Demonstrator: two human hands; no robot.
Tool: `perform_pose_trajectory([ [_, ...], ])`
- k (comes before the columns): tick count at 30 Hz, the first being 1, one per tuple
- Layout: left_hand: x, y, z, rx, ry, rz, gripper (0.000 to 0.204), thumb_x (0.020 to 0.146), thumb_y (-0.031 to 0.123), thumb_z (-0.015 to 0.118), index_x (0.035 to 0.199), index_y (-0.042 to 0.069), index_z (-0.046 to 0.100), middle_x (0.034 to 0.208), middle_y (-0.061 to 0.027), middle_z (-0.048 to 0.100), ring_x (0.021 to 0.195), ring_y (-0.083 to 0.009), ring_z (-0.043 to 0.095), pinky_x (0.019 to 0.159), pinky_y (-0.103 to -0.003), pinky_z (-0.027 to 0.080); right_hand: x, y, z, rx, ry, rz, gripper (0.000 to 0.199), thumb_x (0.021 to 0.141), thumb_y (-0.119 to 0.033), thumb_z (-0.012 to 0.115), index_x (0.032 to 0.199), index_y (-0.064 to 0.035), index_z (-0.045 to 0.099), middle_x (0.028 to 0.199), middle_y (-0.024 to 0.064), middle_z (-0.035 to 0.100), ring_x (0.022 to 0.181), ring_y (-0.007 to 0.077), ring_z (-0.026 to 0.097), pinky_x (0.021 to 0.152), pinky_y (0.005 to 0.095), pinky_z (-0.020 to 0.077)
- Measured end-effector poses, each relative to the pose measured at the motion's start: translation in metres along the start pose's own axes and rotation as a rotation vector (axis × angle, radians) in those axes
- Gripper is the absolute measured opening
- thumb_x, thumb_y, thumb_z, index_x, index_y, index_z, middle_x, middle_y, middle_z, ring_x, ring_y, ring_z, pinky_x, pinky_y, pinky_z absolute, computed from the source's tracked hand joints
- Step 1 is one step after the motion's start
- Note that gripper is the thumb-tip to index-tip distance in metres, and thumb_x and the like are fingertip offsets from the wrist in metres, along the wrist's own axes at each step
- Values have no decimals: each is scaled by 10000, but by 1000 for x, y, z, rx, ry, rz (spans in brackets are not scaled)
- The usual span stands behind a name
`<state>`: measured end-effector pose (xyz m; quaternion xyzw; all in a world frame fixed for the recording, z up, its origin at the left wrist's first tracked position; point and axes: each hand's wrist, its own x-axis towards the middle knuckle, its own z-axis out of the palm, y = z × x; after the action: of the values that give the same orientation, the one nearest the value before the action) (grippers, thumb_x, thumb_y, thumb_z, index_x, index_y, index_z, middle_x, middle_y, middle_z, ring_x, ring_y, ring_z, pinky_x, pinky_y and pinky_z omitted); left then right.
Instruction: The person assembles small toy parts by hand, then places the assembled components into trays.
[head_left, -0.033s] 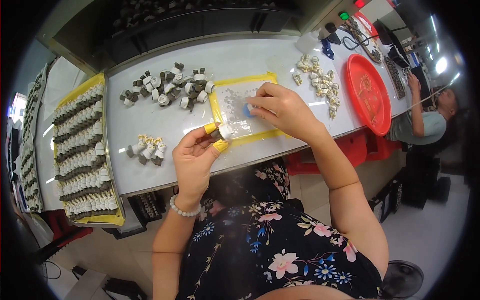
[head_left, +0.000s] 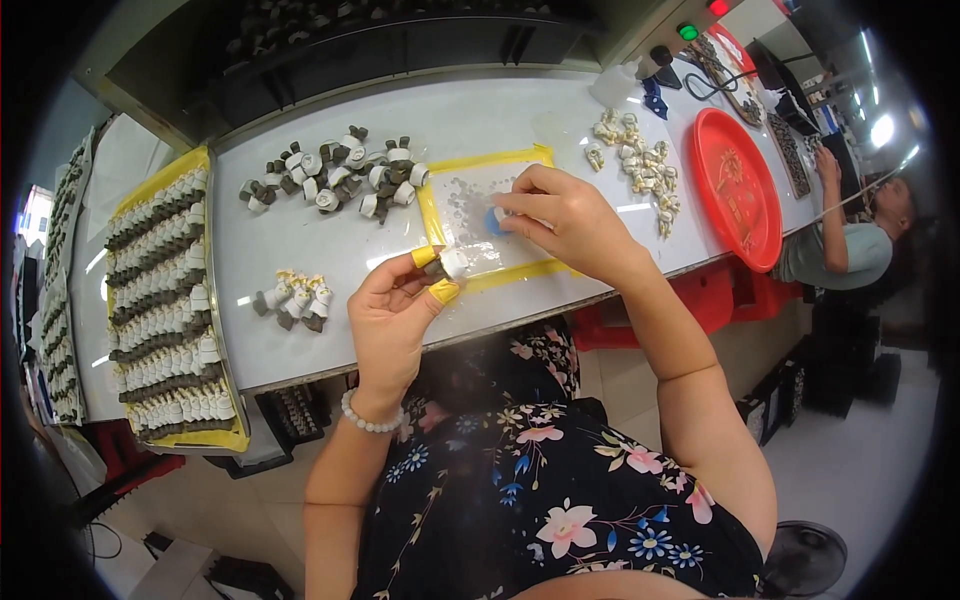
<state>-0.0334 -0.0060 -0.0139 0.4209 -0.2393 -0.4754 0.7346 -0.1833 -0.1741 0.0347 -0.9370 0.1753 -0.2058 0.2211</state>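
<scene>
Head view: left hand point(head_left: 392, 318) is pinching a small white part point(head_left: 454, 262); right hand point(head_left: 565, 222) is pinching a blue piece point(head_left: 494, 222). Grey-white pile point(head_left: 335, 178) at desk point(head_left: 300, 240) far edge is waiting; tray rows point(head_left: 160, 300) look filled.

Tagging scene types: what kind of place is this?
Likely a small-parts assembly bench in a factory: piles of small grey-and-white parts on a worktable, a tray of rowed parts, another person working alongside.

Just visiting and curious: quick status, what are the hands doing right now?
Left hand pinching a small white part, yellow caps on fingertips. Right hand on a blue piece over the yellow-edged mat. Nothing between them.
</scene>
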Motion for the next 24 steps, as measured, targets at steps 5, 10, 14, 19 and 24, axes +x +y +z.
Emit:
perform_pose_trajectory([
  [5, 2, -9, 1, -13, 8, -21, 337, 809, -84, 616, 1134, -82, 528, 1037, -182, 627, 925, -238, 647, 851, -333, 527, 0, -9, -3, 161, 25, 42, 230, 755, -53, 701, 983, -33, 687, 853, 80, 603, 738, 201, 591, 650, 279, 481],
  [10, 4, -9, 0, -40, -7, -43, 314, 789, -101, 640, 1091, -85, 556, 1053, -138, 623, 965, -187, 616, 869, -305, 520, -2, -25, -4, 478, 6, 93, 259, 748, -32, 708, 1006, -18, 687, 856, 72, 621, 761, 171, 584, 669, 260, 469],
  [14, 3, -9, -1, -42, -14, -42, 314, 788, -105, 640, 1090, -83, 559, 1052, -137, 624, 965, -183, 616, 869, -299, 517, -2, -28, 1, 566, -38, 119, 264, 748, -25, 706, 1012, -20, 689, 855, 67, 626, 770, 163, 582, 676, 257, 464],
  [19, 3, -10, -3, -67, -15, -42, 295, 788, -110, 636, 1075, -93, 569, 1042, -147, 629, 955, -187, 622, 863, -299, 525, -2, -28, 5, 602, -55, 127, 252, 752, -25, 705, 1003, -17, 693, 846, 65, 629, 764, 161, 581, 671, 259, 462],
  [24, 2, -12, -4, -27, -18, -46, 261, 789, -105, 641, 1044, -105, 585, 1023, -148, 638, 920, -187, 634, 846, -299, 535, -7, -27, 8, 579, -65, 136, 247, 746, -25, 710, 993, -14, 698, 818, 68, 638, 738, 156, 581, 661, 252, 456],
])
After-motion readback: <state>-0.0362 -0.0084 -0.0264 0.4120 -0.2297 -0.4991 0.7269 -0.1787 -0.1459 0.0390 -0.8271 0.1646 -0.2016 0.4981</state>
